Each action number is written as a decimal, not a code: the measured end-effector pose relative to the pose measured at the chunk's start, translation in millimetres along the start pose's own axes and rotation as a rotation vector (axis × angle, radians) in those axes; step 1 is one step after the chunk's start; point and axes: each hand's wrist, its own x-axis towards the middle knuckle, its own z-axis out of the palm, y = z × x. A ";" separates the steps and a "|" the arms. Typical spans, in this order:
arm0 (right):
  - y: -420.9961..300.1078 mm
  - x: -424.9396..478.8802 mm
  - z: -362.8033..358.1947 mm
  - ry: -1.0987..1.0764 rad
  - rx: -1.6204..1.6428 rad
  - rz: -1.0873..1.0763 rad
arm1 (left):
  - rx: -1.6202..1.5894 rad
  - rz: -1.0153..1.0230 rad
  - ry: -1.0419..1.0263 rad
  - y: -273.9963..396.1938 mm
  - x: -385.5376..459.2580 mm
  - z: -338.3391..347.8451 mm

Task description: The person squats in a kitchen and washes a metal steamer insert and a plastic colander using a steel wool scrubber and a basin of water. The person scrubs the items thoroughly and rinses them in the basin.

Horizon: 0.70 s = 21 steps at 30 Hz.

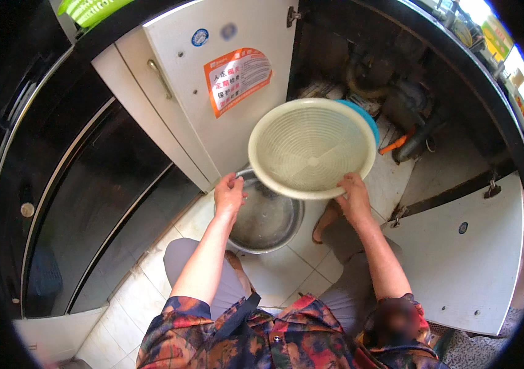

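Observation:
My right hand (354, 196) grips the near right rim of a cream plastic colander (312, 143), which is tilted in front of the open cabinet. Part of a blue plastic basin or bowl (367, 121) shows behind the colander's far right edge. Lower left of it, a round metal basin (266, 221) rests at floor level between my feet, partly covered by the colander. My left hand (229, 196) is at the metal basin's far left rim, its thumb and fingers closed on it.
White cabinet doors stand open at the left (239, 129) and right (465, 258). Inside the cabinet are drain pipes (409, 106) and an orange pipe piece (393, 145). A black glass-fronted appliance (96, 221) is at the left. Pale tiles (276, 276) cover the floor.

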 end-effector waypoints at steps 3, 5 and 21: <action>-15.9 -24.2 10.2 -0.066 0.030 -0.067 | 0.234 0.261 0.066 -6.2 -4.9 -7.6; -21.6 -33.6 15.7 -0.131 0.013 -0.084 | 0.321 0.315 0.017 21.3 -29.6 -5.2; -74.2 -2.0 86.7 -0.402 0.038 -0.115 | 0.687 0.381 -0.644 1.0 -53.3 6.3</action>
